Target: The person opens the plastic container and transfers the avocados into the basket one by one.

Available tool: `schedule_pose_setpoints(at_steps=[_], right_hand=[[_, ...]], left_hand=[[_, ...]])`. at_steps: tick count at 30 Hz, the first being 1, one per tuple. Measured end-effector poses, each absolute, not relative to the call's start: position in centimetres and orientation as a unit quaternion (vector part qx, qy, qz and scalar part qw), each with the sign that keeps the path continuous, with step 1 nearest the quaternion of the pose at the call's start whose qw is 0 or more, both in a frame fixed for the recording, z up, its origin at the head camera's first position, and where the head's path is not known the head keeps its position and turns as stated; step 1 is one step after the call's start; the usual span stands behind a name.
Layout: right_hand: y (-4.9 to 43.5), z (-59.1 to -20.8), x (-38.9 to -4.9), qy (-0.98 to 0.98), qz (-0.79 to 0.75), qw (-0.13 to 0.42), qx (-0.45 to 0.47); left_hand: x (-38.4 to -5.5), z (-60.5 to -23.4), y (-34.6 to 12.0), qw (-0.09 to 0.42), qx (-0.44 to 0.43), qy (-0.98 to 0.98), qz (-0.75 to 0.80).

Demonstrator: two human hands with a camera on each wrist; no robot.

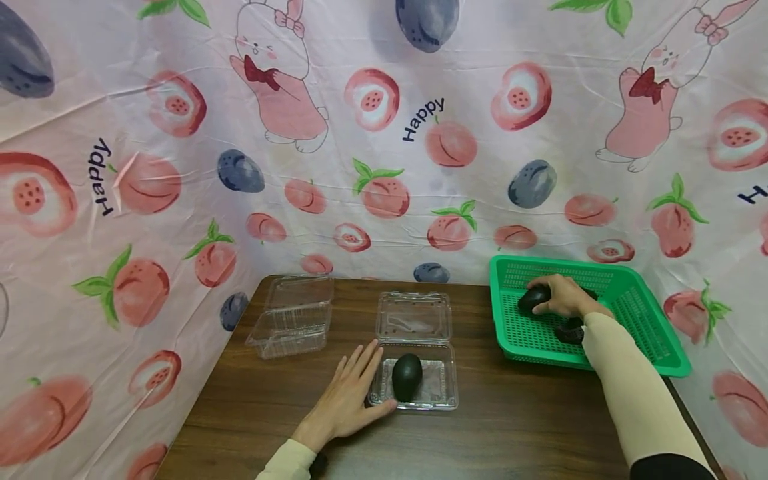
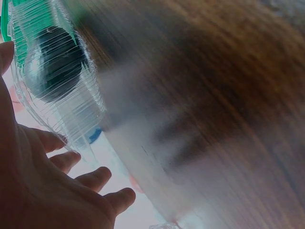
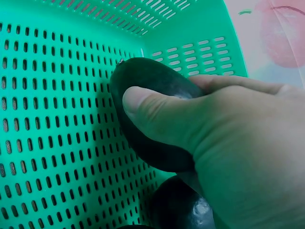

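Note:
In the head view a dark avocado (image 1: 407, 377) lies in the base of a clear plastic clamshell box (image 1: 444, 393), whose lid is folded back. Against the box's left side rests my left hand (image 1: 345, 400), its fingers straight and spread, thumb at the near rim. Over at the right, my right hand (image 1: 564, 297) grips another avocado (image 1: 533, 299) inside a green plastic basket (image 1: 510, 340). The right wrist view shows the thumb pressed along this avocado (image 3: 152, 81), with the other fingers mostly hidden behind it. Another avocado (image 3: 183, 205) lies below it in the basket.
A second clear clamshell box (image 1: 294, 330) stands with its lid up at the table's back left. Brown wood-grain table (image 1: 480, 433) lies between the box and the basket. A fruit-and-rabbit printed cloth (image 1: 384, 167) hangs behind and along the sides.

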State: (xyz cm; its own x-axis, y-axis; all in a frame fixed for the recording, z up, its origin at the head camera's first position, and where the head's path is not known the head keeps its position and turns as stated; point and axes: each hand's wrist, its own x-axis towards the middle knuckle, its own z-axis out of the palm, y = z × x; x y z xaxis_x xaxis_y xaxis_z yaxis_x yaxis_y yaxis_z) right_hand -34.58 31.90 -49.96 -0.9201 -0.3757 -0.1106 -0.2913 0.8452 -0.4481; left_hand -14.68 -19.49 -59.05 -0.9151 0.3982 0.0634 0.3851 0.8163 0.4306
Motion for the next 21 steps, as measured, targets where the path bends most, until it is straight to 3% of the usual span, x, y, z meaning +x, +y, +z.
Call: schedule_pose_setpoints(at_steps=[21], right_hand=[[32.3,-51.2,-35.5,0.961,-0.190,0.091,-0.182]], left_hand=[[-14.6,-59.0,-19.4,0.013,0.203,0.955,0.217]])
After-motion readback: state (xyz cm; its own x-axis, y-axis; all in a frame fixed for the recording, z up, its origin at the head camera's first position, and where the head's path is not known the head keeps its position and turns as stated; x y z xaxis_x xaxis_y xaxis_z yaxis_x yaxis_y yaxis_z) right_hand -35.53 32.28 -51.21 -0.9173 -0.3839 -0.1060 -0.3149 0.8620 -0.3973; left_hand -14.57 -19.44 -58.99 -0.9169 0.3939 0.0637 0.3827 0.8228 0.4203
